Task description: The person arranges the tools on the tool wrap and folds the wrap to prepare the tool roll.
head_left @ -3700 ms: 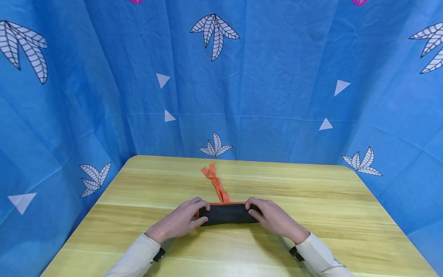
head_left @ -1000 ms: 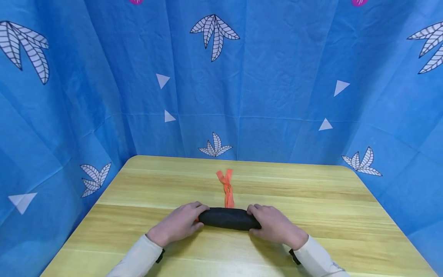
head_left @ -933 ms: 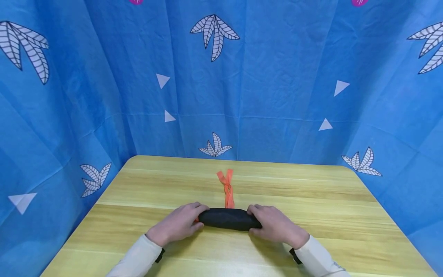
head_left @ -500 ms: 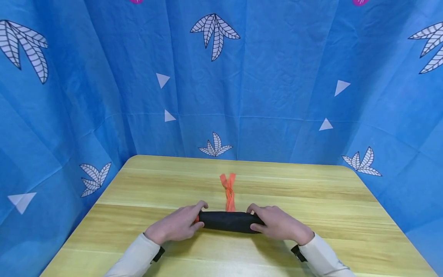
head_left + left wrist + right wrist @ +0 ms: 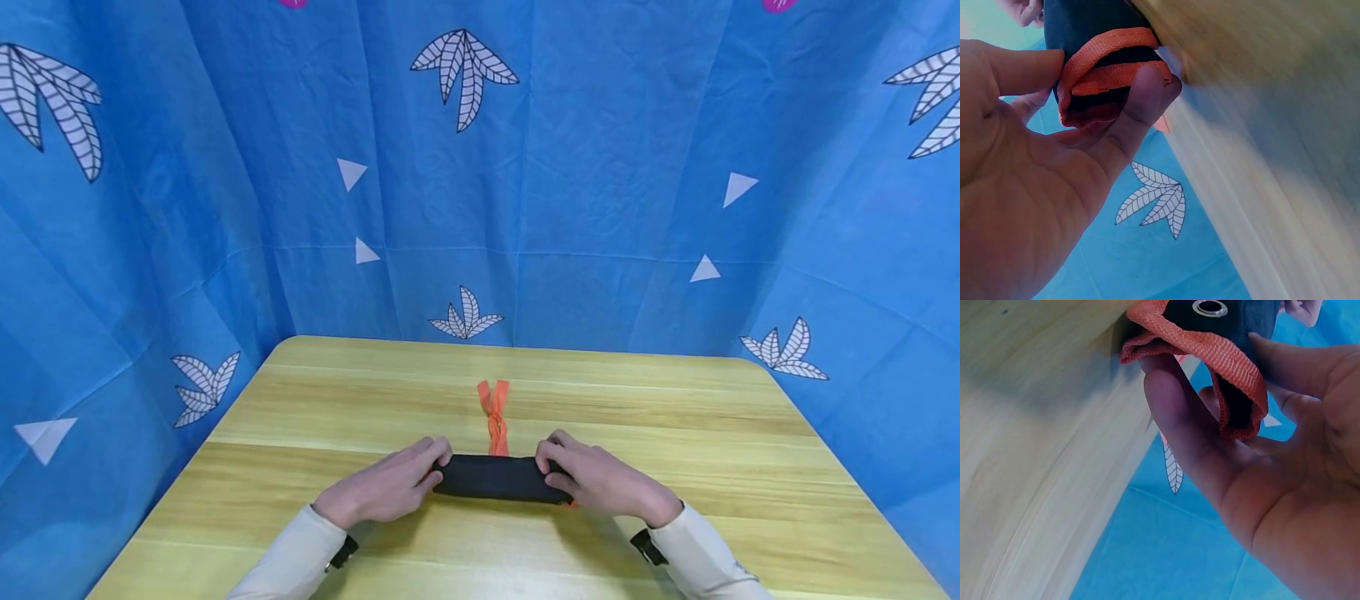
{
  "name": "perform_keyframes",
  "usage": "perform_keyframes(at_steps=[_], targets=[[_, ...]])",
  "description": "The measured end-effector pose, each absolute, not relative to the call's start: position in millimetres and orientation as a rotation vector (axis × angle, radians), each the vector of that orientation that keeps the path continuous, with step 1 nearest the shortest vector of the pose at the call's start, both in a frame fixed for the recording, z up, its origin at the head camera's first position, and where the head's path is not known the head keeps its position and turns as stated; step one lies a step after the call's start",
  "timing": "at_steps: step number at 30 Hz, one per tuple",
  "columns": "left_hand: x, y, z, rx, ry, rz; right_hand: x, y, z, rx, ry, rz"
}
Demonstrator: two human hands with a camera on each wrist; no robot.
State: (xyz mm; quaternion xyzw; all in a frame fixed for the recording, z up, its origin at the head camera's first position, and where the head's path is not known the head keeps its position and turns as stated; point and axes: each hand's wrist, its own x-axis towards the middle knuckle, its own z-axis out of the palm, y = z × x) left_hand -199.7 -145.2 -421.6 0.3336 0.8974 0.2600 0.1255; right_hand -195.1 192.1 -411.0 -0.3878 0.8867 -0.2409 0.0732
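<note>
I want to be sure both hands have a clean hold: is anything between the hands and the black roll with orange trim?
Nothing visible. The left hand and right hand each grip an end of the black roll directly. Its orange strap lies on the table beyond the roll, clear of both hands.

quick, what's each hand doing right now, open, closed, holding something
Left hand: grips the left end of the black rolled cloth, fingers curled round it.
Right hand: grips the roll's right end the same way.
</note>
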Motion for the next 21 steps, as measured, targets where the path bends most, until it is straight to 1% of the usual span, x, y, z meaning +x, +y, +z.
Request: perform_keyframes(at_steps=[3, 10, 16, 21], targets=[[-201.6, -145.0, -423.5, 0.972, 2.623, 0.756, -196.4, 192.0, -411.9, -1.150, 2.664, -0.733], [-205.7, -144.6, -426.5, 0.877, 2.674, 0.766, -199.0, 192.5, -413.6, -1.013, 2.706, -0.761], [-206.3, -144.6, -428.6, 0.808, 2.736, 0.746, -199.6, 193.5, -412.8, -0.942, 2.843, -0.690], [-205.7, -143.7, -430.2, 0.797, 2.788, 0.704, -198.8, 193.3, -411.8, -0.924, 2.903, -0.615]])
